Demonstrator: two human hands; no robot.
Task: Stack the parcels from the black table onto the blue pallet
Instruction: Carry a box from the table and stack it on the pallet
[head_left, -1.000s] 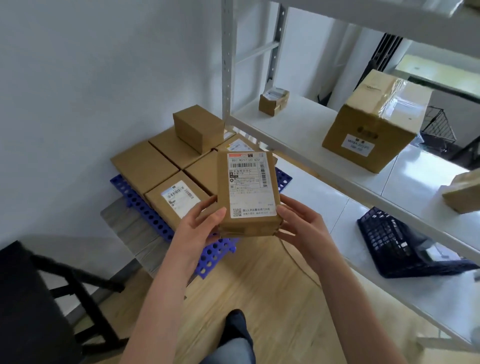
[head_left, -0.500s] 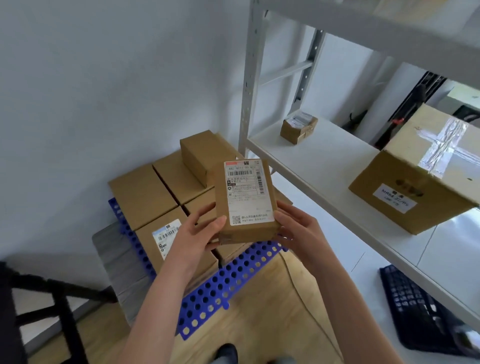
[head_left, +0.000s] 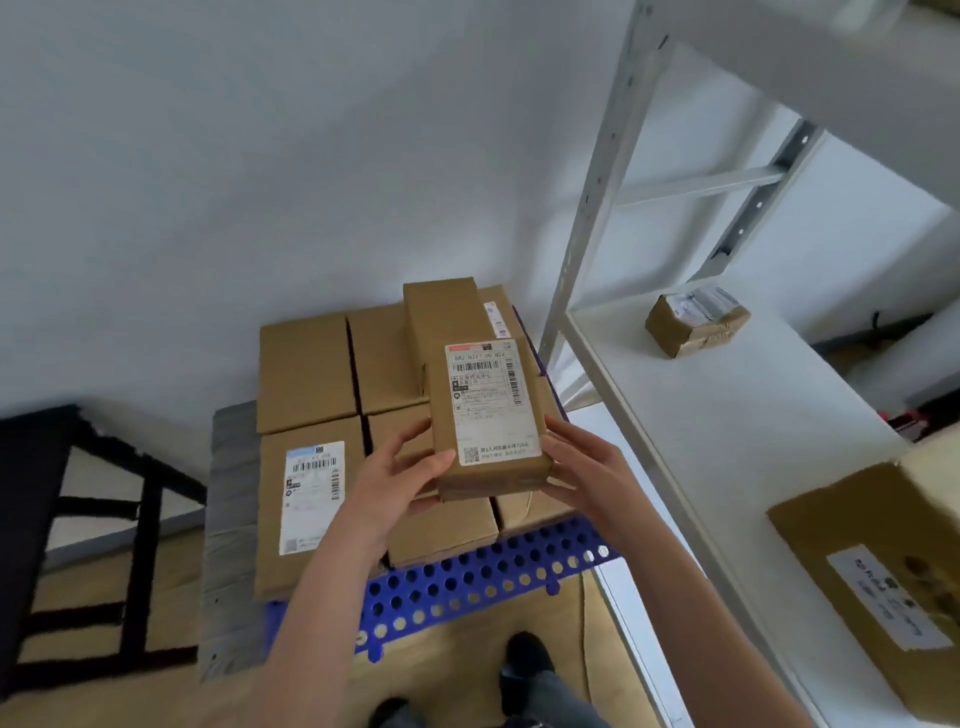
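Note:
I hold a brown cardboard parcel (head_left: 488, 421) with a white shipping label facing up, above the stacked parcels. My left hand (head_left: 400, 478) grips its left near corner and my right hand (head_left: 582, 462) grips its right near edge. Below it the blue perforated pallet (head_left: 467, 582) carries several flat brown parcels, one with a white label (head_left: 311, 493) at the near left. One more brown parcel (head_left: 441, 322) lies on top of that layer at the back. The black table (head_left: 31, 499) shows at the left edge.
A white metal shelf rack (head_left: 727, 415) stands to the right, with a small taped parcel (head_left: 696, 322) and a big carton (head_left: 883, 582) on it. A grey board (head_left: 228, 519) sits left of the pallet. White wall behind, wooden floor and my shoes below.
I have stepped closer to the pallet and turned to face it. The held parcel now hovers over the middle of the stacked layer, both hands still on it.

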